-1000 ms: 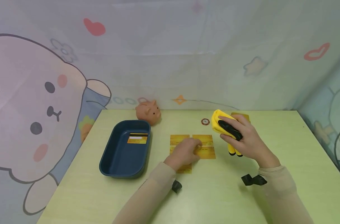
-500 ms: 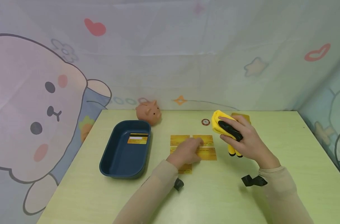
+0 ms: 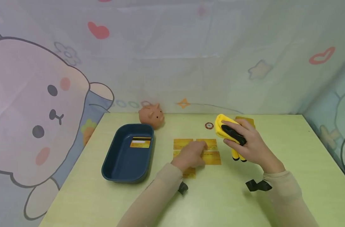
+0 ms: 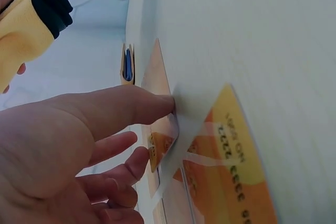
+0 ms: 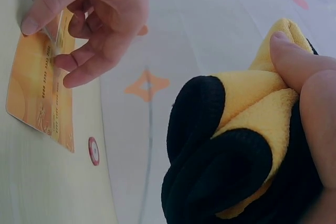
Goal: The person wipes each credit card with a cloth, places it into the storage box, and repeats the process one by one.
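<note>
Several gold bank cards lie edge to edge on the table in the head view. My left hand [image 3: 189, 154] is over them, thumb on the edge of the lower right card [image 3: 213, 158]. Its other fingers are bent loosely near the upper right card [image 3: 210, 143]; in the left wrist view the thumb touches the card [image 4: 163, 124] edge. A lower left card [image 3: 189, 173] is partly under the hand. My right hand [image 3: 250, 142] grips a yellow and black fleecy soft thing [image 3: 224, 126] above the table, its two black-tipped ends hanging down; its exact kind is unclear.
A dark blue tray [image 3: 127, 167] on the left holds one bank card [image 3: 140, 142]. Behind it stands a piggy bank [image 3: 151, 116]. A poker chip [image 3: 209, 125] lies beyond the cards. Behind my right hand is a brown folded wallet-like thing [image 3: 249, 121], with blue inside it [image 4: 127, 65].
My left hand has shifted slightly right, and the lower right card has slid slightly right and nearer. My right hand keeps its hold and hardly moves. The head view has tilted up a little.
</note>
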`<move>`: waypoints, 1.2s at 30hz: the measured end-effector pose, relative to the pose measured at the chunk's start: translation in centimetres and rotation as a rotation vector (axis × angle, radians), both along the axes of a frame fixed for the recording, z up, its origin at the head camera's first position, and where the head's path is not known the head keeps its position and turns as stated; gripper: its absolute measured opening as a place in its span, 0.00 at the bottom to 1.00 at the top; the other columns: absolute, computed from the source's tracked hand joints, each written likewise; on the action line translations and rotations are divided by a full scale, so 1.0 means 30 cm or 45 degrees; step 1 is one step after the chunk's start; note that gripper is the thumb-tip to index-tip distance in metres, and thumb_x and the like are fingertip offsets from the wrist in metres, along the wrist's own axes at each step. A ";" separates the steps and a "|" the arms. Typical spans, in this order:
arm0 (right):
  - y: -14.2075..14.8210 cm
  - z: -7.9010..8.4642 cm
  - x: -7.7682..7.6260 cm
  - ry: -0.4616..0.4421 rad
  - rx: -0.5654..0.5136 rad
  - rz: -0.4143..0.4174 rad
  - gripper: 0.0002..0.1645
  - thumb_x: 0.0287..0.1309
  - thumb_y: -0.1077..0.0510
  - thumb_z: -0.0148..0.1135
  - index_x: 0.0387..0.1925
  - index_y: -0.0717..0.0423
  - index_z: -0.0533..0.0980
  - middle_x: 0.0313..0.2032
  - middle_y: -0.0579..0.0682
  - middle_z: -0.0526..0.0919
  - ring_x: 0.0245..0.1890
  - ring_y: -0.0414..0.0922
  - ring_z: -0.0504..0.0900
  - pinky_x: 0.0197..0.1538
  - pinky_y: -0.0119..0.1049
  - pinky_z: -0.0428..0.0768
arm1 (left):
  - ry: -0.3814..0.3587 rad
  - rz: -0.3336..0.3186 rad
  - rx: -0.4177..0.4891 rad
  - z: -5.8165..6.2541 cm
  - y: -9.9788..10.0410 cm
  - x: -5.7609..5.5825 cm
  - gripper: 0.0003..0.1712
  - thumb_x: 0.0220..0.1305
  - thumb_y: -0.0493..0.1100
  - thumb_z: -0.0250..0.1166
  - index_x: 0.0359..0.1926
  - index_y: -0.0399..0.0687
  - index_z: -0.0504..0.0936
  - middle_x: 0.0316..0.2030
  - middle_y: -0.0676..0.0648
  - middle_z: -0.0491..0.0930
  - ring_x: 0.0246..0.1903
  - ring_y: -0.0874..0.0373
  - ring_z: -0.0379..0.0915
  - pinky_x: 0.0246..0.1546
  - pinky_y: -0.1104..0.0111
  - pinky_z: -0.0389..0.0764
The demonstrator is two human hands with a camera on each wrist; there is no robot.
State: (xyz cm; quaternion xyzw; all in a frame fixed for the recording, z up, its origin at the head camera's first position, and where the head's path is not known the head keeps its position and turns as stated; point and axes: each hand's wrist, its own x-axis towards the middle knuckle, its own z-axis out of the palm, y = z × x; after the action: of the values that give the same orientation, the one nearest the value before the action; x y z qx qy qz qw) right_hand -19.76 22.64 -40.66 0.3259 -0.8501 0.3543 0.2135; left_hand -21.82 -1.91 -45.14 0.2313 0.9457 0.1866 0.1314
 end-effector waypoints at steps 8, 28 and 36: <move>-0.003 0.004 0.007 -0.020 0.004 -0.012 0.44 0.54 0.67 0.79 0.72 0.47 0.75 0.60 0.55 0.74 0.48 0.43 0.75 0.47 0.31 0.79 | 0.116 -0.037 -0.105 -0.004 0.012 0.001 0.31 0.51 0.40 0.81 0.59 0.49 0.84 0.54 0.50 0.83 0.52 0.53 0.75 0.55 0.65 0.79; -0.004 0.004 0.011 0.006 0.000 -0.012 0.45 0.53 0.67 0.79 0.72 0.47 0.75 0.60 0.55 0.75 0.49 0.42 0.75 0.48 0.31 0.80 | 0.250 -0.130 -0.044 -0.010 0.004 0.013 0.28 0.58 0.31 0.71 0.58 0.59 0.82 0.46 0.55 0.86 0.41 0.57 0.75 0.54 0.60 0.79; -0.002 0.012 0.013 0.023 0.009 -0.009 0.45 0.53 0.68 0.79 0.72 0.47 0.75 0.61 0.56 0.75 0.50 0.43 0.76 0.48 0.32 0.81 | 0.102 -0.104 0.474 0.021 -0.038 0.017 0.21 0.69 0.27 0.61 0.58 0.46 0.86 0.55 0.49 0.86 0.50 0.58 0.80 0.54 0.69 0.82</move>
State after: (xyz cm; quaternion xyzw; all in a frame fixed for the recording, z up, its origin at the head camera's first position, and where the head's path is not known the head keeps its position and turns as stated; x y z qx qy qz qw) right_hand -19.37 22.57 -40.30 0.3268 -0.8506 0.3476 0.2211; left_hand -21.31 -3.06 -44.50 0.2972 0.8892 0.3434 0.0560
